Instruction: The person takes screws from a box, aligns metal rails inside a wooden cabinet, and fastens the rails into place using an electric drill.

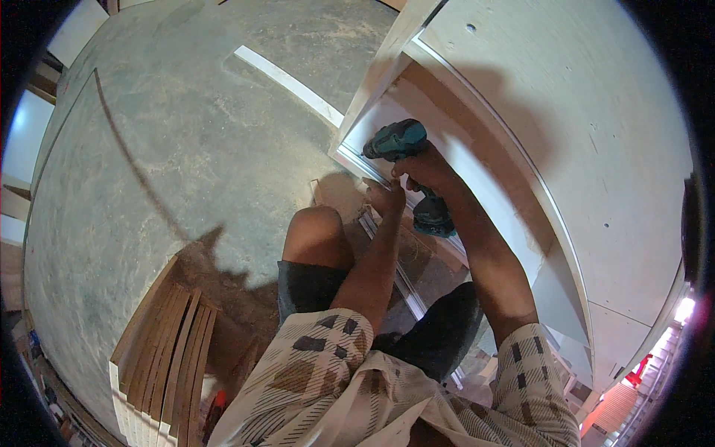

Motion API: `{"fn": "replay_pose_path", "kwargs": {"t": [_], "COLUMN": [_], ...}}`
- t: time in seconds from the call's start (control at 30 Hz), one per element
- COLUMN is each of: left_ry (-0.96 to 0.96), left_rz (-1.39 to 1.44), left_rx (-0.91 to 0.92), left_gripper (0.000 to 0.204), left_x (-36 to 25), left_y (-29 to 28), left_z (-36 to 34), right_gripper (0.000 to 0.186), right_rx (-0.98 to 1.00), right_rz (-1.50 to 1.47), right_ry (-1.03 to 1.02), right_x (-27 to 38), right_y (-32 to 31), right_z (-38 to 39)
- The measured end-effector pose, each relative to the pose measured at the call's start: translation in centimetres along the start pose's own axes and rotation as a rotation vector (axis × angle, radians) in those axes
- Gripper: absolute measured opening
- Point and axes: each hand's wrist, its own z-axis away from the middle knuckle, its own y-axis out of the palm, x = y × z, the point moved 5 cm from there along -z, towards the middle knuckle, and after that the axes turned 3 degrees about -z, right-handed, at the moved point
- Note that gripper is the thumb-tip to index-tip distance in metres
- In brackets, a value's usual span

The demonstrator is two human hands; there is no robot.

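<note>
My right hand [423,165] grips a teal-and-black cordless drill [396,138] by its handle, with the battery end hanging below. The drill's front is over a metal rail [351,155] along the inner lower edge of a pale wooden cabinet [625,134]. My left hand [383,195] is closed beside that rail, just below the drill; whatever its fingers hold is hidden. Below my hands, another long metal rail [406,290] lies between my bent legs.
A long white strip [283,82] lies on the concrete floor [149,89] beside the cabinet. A stack of curved wooden pieces [160,350] is at lower left, with an orange-handled tool [216,410] near it. Boards [30,141] stand along the far left.
</note>
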Motion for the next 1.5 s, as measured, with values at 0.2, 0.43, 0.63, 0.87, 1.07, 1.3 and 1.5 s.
{"fn": "replay_pose_path", "kwargs": {"t": [0.2, 0.43, 0.63, 0.87, 1.07, 1.3, 1.5], "left_ry": [0.072, -0.01, -0.152, -0.084, -0.037, -0.168, -0.192], "left_rz": [0.09, 0.086, 0.005, -0.163, 0.073, -0.094, -0.051], "left_rx": [0.001, -0.037, 0.122, -0.033, 0.166, 0.078, 0.223], "left_gripper": [0.098, 0.086, 0.082, 0.068, 0.083, 0.083, 0.089], "left_x": [-0.2, 0.0, 0.8, -0.2, -1.9, 1.9, 0.1], "left_y": [-0.3, -0.1, 1.2, -0.2, -0.6, 0.3, 1.2], "left_z": [-0.4, 0.7, 0.6, 0.6, 2.3, -1.0, 1.4], "right_gripper": [0.019, 0.015, 0.014, 0.011, 0.012, 0.011, 0.012], "right_rx": [0.042, 0.149, 0.168, 0.209, 0.206, 0.163, 0.213], "right_rz": [0.183, 0.363, 0.777, 0.911, 0.901, 0.754, 0.986], "right_ry": [0.001, -0.028, -0.251, -0.24, -0.283, -0.196, -0.444], "right_x": [1.4, 2.2, 0.9, 2.1, -0.6, 3.2, 0.4], "right_y": [0.5, 0.2, 0.7, 1.7, 0.4, 1.9, 0.6], "right_z": [-1.6, -2.0, -3.0, -3.5, -3.9, -2.9, -3.6]}}
